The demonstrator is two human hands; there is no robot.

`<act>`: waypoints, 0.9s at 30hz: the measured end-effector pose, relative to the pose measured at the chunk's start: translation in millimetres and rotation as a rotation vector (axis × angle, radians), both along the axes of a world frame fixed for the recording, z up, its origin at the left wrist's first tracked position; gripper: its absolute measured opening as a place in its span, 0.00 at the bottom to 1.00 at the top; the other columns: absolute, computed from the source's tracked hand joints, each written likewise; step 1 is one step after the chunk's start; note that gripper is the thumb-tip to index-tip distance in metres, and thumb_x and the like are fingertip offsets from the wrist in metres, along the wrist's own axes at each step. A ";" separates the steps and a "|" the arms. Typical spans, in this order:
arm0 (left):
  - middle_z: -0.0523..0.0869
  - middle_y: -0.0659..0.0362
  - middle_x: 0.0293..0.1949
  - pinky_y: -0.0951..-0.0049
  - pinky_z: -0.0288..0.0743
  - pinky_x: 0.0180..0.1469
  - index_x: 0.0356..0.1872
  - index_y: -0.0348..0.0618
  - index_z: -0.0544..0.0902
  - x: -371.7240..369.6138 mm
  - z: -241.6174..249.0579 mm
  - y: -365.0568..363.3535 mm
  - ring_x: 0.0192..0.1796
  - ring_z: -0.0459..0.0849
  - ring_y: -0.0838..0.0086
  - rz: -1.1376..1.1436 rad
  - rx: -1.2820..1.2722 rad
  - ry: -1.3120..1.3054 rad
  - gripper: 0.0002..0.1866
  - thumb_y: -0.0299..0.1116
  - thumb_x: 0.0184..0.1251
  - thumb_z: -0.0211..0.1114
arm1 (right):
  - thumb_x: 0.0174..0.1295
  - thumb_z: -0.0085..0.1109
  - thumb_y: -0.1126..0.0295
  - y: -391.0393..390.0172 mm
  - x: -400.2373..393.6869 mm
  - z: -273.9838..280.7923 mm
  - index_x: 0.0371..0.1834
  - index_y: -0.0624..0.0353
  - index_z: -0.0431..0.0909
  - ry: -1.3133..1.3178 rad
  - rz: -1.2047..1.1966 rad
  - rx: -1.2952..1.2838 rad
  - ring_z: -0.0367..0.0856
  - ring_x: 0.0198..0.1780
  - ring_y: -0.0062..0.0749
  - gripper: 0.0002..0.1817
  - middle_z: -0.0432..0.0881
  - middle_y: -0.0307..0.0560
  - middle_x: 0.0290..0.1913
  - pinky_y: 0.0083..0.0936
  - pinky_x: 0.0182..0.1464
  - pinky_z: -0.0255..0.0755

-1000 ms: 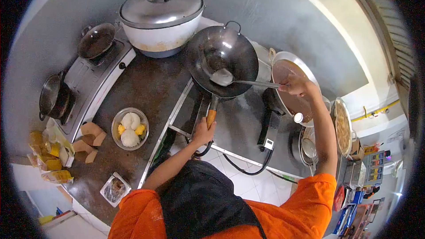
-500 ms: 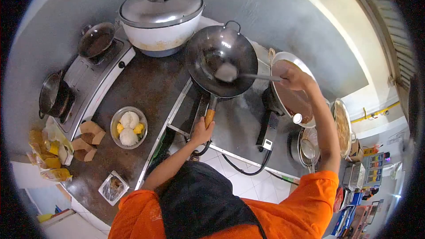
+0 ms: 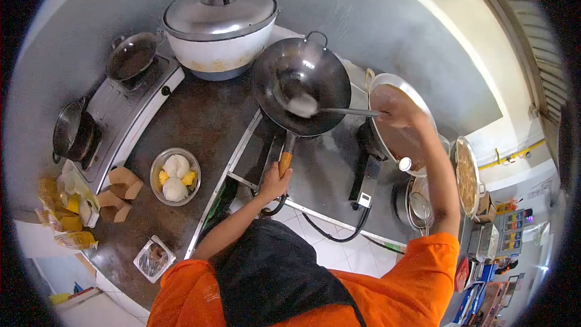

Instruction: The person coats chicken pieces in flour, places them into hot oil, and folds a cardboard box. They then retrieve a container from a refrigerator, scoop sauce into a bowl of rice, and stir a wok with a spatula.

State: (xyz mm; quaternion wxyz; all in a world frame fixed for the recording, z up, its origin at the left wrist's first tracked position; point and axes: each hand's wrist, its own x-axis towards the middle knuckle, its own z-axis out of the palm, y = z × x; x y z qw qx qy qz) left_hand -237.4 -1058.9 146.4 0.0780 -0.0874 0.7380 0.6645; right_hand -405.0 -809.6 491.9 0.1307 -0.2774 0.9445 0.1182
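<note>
In the head view my left hand [image 3: 276, 183] is closed around the wooden handle of a dark wok [image 3: 278, 75]. My right hand [image 3: 404, 113], blurred by motion, grips the long metal handle of a wok spatula [image 3: 351, 111]. Its pale, rounded head is smeared by motion and rests low inside the wok, near the side closest to me. Under my right forearm and hand sits a wide metal pan of brown sauce [image 3: 387, 94], partly hidden. A clear bowl [image 3: 158, 191] holding white rounded scoops, probably rice, and yellow pieces stands on the counter left of the wok.
Behind stands a large lidded pot [image 3: 221, 48]. At left, a two-burner stove [image 3: 112, 124] carries two small dark pans. Cardboard pieces [image 3: 121, 191], yellow packets [image 3: 69, 224] and a small wrapped tray [image 3: 154, 258] lie on the counter. A second filled pan [image 3: 467, 175] and strainer [image 3: 419, 204] are at right.
The spatula head has slid slightly left and toward me inside the wok, and my right hand has shifted a little with it. My left hand stays on the wok handle.
</note>
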 end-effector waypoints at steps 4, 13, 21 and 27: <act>0.78 0.57 0.21 0.68 0.73 0.20 0.42 0.38 0.67 4.0 7.4 -3.6 0.17 0.79 0.72 -0.086 0.080 -0.057 0.17 0.42 0.69 0.59 | 0.54 0.59 0.57 -16.6 23.1 39.7 0.38 0.60 0.84 0.157 -0.212 0.305 0.84 0.42 0.50 0.17 0.84 0.58 0.38 0.42 0.43 0.78; 0.76 0.58 0.36 0.66 0.81 0.37 0.48 0.40 0.70 49.7 172.5 -7.8 0.37 0.82 0.71 -0.165 0.823 -0.370 0.13 0.35 0.70 0.59 | 0.58 0.54 0.60 -79.8 2.0 97.5 0.19 0.62 0.77 -0.253 -0.390 0.477 0.70 0.13 0.27 0.17 0.75 0.45 0.16 0.30 0.18 0.68; 0.76 0.57 0.41 0.57 0.80 0.50 0.47 0.40 0.70 50.1 215.8 0.8 0.43 0.82 0.67 -0.221 1.083 -0.336 0.11 0.33 0.70 0.59 | 0.66 0.43 0.56 -87.7 -8.8 42.8 0.20 0.60 0.74 -0.423 -0.436 0.251 0.67 0.12 0.24 0.22 0.69 0.37 0.12 0.27 0.15 0.62; 0.76 0.55 0.40 0.59 0.82 0.51 0.43 0.39 0.66 49.1 219.9 -0.3 0.42 0.82 0.70 -0.240 1.106 -0.362 0.10 0.31 0.71 0.57 | 0.63 0.45 0.54 -80.0 -6.7 66.1 0.09 0.61 0.70 -0.227 -0.327 0.409 0.70 0.11 0.29 0.28 0.72 0.43 0.10 0.33 0.17 0.67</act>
